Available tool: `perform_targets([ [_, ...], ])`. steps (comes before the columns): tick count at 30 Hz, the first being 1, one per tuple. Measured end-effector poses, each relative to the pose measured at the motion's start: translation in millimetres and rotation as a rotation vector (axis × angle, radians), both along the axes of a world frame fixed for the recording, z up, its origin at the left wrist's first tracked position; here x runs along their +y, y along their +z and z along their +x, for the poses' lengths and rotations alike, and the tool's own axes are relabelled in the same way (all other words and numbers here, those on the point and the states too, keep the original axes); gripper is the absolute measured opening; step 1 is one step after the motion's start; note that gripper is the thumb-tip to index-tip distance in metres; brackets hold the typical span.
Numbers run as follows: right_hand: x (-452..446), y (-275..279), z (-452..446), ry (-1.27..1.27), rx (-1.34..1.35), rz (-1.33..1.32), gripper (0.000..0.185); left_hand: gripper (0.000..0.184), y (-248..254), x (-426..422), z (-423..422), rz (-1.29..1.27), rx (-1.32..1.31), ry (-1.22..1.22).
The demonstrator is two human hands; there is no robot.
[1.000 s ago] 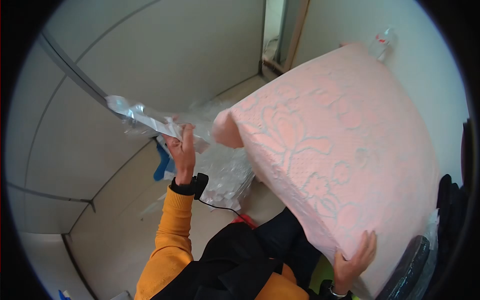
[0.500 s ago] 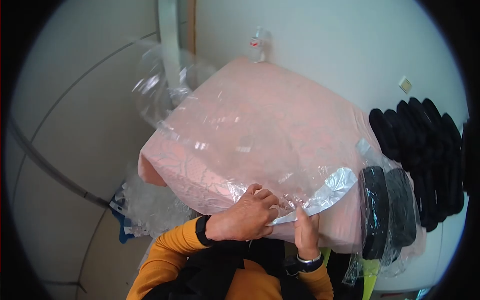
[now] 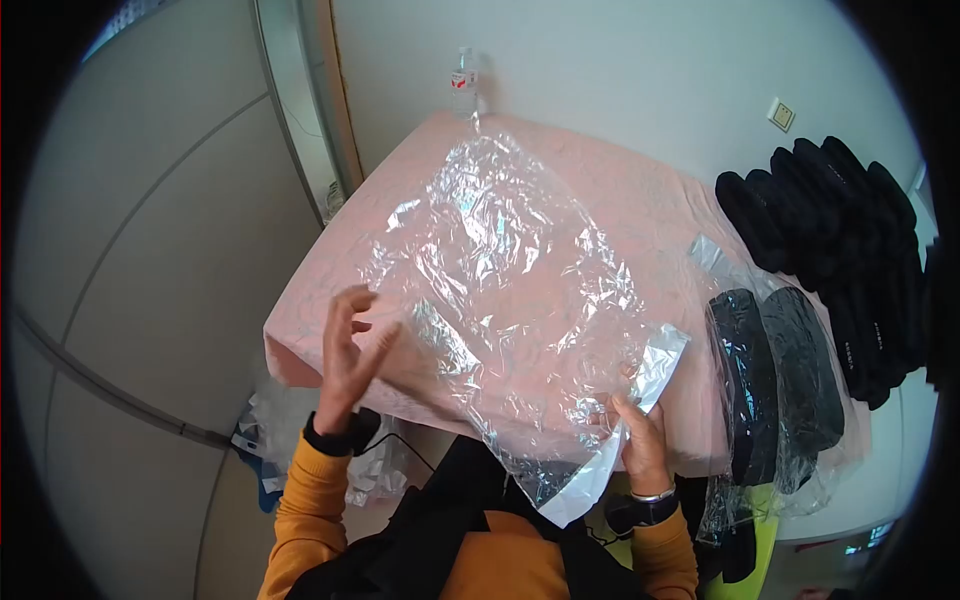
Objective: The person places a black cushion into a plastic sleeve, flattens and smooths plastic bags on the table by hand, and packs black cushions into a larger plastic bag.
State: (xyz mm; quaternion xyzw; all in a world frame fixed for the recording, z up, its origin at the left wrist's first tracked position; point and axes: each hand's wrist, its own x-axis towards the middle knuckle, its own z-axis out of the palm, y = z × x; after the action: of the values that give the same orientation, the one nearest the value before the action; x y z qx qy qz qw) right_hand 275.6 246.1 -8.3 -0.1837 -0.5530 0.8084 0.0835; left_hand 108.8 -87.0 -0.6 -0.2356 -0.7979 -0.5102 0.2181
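A large clear plastic bag (image 3: 500,270) lies spread over the pink patterned cloth (image 3: 640,200) that covers the table. Its white sealing strip (image 3: 655,368) runs along the edge nearest me. My right hand (image 3: 640,440) grips the bag at this strip, thumb on top. Raised over the table's left front part, my left hand (image 3: 352,345) is apart from the bag, with fingers spread and curved and nothing in them. To the right are dark items in clear bags (image 3: 742,385).
Black padded items (image 3: 830,220) are piled at the right. A plastic bottle (image 3: 463,82) stands at the back by the wall. More clear bags (image 3: 375,465) sit low at the left, near a blue object (image 3: 268,488). A wall switch (image 3: 781,115) is at the upper right.
The bag has come from the left onto the table and now lies flatter. My left hand has let go of its edge and moved left; my right hand has taken hold of the strip.
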Motion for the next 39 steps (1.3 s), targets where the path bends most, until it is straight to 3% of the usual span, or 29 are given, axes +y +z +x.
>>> perform_targets([
  [1, 2, -2, 0, 0.008, 0.025, 0.003, 0.047, 0.050, -1, -5, -5, 0.034, -0.125, 0.075],
  [6, 25, -14, -5, 0.026, 0.111, -0.001, 0.046, 0.062, -16, -21, -41, -0.020, -0.222, 0.136],
  [8, 38, -15, -11, 0.021, 0.124, -0.004, 0.045, 0.065, -34, -26, -71, -0.149, -0.058, 0.131],
  [10, 50, -8, -24, -0.001, 0.049, -0.209, 0.040, 0.067, -39, -27, -83, -0.201, 0.022, 0.126],
  [12, 49, 1, -27, -0.018, 0.021, -0.303, 0.038, 0.059, -32, -25, -89, -0.151, -0.192, -0.002],
  [14, 41, 3, -25, -0.020, 0.054, -0.174, 0.035, 0.055, -25, -24, -92, -0.128, -0.290, -0.088],
  [16, 38, 6, -20, -0.062, 0.069, -0.104, 0.034, 0.040, -21, -29, -92, -0.174, -0.433, -0.193],
  [18, 46, -4, -26, -0.024, 0.040, -0.092, 0.035, 0.021, -18, -30, -83, -0.118, -0.369, -0.220],
  [21, 65, -16, -37, -0.005, 0.006, -0.138, 0.034, 0.010, -25, -43, -76, 0.015, -0.317, -0.225],
  [24, 83, -33, -46, 0.037, -0.037, -0.240, 0.033, 0.005, -20, -51, -62, 0.130, -0.301, -0.259],
  [28, 91, -35, -55, 0.027, 0.120, -0.343, 0.033, 0.009, -24, -64, -54, 0.214, -0.303, -0.211],
  [32, 83, -26, -59, -0.244, 0.027, -0.132, 0.035, 0.012, -28, -70, -50, 0.221, -0.295, -0.133],
  [35, 95, -21, -60, -0.025, 0.049, -0.178, 0.033, 0.013, -30, -78, -49, 0.193, -0.269, -0.117],
  [39, 106, -3, -72, 0.014, -0.024, -0.133, 0.021, 0.014, -29, -87, -48, 0.144, -0.256, -0.142],
])
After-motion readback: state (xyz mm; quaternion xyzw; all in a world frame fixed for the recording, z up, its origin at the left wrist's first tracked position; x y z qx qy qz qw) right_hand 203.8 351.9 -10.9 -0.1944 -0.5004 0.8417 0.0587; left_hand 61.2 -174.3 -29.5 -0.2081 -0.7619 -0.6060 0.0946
